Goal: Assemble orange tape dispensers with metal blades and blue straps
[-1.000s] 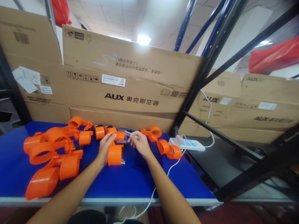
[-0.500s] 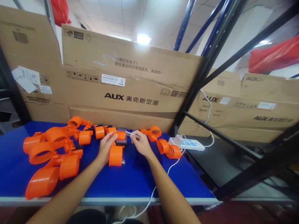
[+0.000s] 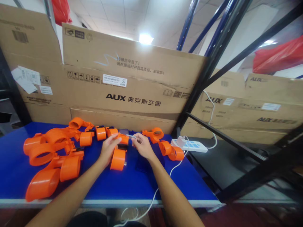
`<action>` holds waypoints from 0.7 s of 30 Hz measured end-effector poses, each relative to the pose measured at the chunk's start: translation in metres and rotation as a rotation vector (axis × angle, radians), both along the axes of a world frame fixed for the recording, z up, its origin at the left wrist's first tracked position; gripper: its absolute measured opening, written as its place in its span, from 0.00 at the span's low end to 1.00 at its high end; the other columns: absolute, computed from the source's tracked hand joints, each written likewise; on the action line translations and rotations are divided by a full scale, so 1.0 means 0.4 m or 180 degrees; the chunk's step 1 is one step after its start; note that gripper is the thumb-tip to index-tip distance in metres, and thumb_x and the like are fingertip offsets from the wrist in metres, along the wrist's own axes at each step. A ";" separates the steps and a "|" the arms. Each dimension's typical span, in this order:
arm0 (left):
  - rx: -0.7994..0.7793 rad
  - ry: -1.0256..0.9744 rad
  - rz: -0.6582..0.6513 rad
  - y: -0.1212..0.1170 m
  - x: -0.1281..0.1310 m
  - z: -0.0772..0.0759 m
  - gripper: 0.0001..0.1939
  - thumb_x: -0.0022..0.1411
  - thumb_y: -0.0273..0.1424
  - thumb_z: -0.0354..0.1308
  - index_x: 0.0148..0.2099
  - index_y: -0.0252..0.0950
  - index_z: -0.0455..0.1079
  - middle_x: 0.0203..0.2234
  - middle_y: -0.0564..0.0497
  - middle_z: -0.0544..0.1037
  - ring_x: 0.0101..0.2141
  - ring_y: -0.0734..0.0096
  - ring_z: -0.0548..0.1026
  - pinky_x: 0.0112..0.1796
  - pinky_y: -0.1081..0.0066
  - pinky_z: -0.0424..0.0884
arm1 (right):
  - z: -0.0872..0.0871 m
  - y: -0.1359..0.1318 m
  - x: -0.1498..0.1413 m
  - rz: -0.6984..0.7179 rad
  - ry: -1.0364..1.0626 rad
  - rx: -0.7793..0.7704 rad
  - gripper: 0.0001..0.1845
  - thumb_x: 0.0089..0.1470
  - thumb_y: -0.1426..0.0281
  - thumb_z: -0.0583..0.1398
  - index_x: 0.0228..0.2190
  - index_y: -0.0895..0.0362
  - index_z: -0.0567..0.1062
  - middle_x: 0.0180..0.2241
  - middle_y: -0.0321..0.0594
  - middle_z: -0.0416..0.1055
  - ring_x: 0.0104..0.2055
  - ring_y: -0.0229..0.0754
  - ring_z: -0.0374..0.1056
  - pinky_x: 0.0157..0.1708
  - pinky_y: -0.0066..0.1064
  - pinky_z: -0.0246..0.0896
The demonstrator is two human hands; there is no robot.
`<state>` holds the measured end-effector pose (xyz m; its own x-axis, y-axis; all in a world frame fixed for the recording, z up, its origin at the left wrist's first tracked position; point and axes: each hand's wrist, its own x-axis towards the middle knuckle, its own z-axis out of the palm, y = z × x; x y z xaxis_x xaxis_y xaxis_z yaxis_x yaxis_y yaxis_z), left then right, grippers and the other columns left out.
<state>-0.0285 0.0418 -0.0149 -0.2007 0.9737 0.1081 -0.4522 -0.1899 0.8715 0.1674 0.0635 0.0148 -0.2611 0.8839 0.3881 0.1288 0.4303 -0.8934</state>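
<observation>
My left hand point(image 3: 109, 147) is closed round an orange plastic tape dispenser point(image 3: 118, 159), which has a ring-shaped lower part and an upper part point(image 3: 123, 139) pointing right. A small metal bit point(image 3: 125, 163) shows at the ring's right side. Between the thumb and fingers of my right hand point(image 3: 141, 144) is a thin silvery metal strip point(image 3: 131, 136). Its left end meets or overlaps the dispenser's upper edge; actual contact is unclear. Behind them a clear dark-tinted container point(image 3: 123, 131) is partly hidden.
Several similar orange dispensers point(image 3: 42, 154) crowd the left of the blue table point(image 3: 113, 189). More orange dispensers point(image 3: 156, 135) lie to the right, near a white power strip point(image 3: 189, 146) with a cable point(image 3: 172, 172). A large cardboard sheet point(image 3: 132, 85) stands behind, beside a black shelf post point(image 3: 189, 104).
The held dispenser has tilted slightly, its ring shifting a little right and its upper part dipping. The metal strip's angle has flattened slightly. Both hands keep their hold.
</observation>
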 end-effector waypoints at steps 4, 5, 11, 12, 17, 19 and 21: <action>-0.0004 -0.0016 0.0144 0.011 -0.004 -0.009 0.31 0.46 0.39 0.76 0.52 0.34 0.78 0.28 0.51 0.80 0.28 0.68 0.76 0.33 0.69 0.71 | -0.009 0.010 -0.011 -0.0311 0.0298 -0.0016 0.19 0.54 0.55 0.65 0.40 0.55 0.75 0.26 0.36 0.73 0.25 0.38 0.66 0.19 0.25 0.58; -0.0001 -0.0035 0.0198 0.015 -0.006 -0.011 0.31 0.47 0.40 0.75 0.53 0.35 0.77 0.30 0.50 0.81 0.29 0.68 0.76 0.34 0.68 0.72 | -0.009 0.013 -0.011 -0.0410 0.0371 0.0009 0.20 0.53 0.55 0.66 0.41 0.55 0.76 0.27 0.36 0.74 0.25 0.38 0.67 0.19 0.25 0.59; 0.0016 -0.0120 0.0358 0.030 -0.009 -0.013 0.30 0.51 0.40 0.73 0.56 0.36 0.76 0.42 0.45 0.82 0.39 0.63 0.80 0.42 0.66 0.74 | 0.005 0.019 0.011 -0.0595 0.0474 0.0086 0.20 0.54 0.56 0.65 0.42 0.57 0.81 0.36 0.43 0.79 0.27 0.38 0.66 0.22 0.26 0.62; 0.0009 -0.0108 0.0339 0.029 -0.008 -0.013 0.30 0.51 0.39 0.73 0.56 0.36 0.76 0.41 0.45 0.82 0.38 0.63 0.80 0.41 0.66 0.74 | 0.007 0.018 0.012 -0.0597 0.0476 0.0088 0.20 0.54 0.56 0.65 0.42 0.57 0.82 0.37 0.44 0.80 0.27 0.38 0.66 0.22 0.27 0.62; -0.0023 -0.0031 0.0253 0.018 -0.003 -0.012 0.32 0.49 0.39 0.74 0.56 0.35 0.76 0.31 0.49 0.82 0.31 0.65 0.79 0.36 0.67 0.74 | 0.006 0.014 0.005 -0.0593 0.0486 0.0079 0.19 0.54 0.57 0.66 0.42 0.57 0.83 0.37 0.45 0.81 0.27 0.38 0.67 0.22 0.27 0.62; -0.0024 -0.0015 0.0270 0.015 -0.003 -0.011 0.32 0.49 0.39 0.74 0.56 0.35 0.77 0.30 0.50 0.81 0.31 0.66 0.78 0.35 0.68 0.73 | 0.005 0.011 0.003 -0.0582 0.0525 0.0060 0.19 0.53 0.57 0.66 0.42 0.57 0.84 0.36 0.45 0.81 0.26 0.38 0.67 0.22 0.27 0.62; -0.0024 -0.0001 0.0290 0.013 -0.003 -0.009 0.32 0.49 0.39 0.74 0.55 0.35 0.77 0.30 0.50 0.81 0.31 0.66 0.78 0.35 0.67 0.74 | 0.006 0.007 0.003 -0.0540 0.0591 0.0020 0.19 0.53 0.57 0.67 0.41 0.57 0.84 0.33 0.43 0.80 0.25 0.37 0.66 0.22 0.28 0.61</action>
<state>-0.0297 0.0470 -0.0184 -0.2885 0.9522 0.1007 -0.4335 -0.2237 0.8729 0.1687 0.0665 0.0173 -0.0329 0.9064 0.4212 0.0338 0.4222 -0.9059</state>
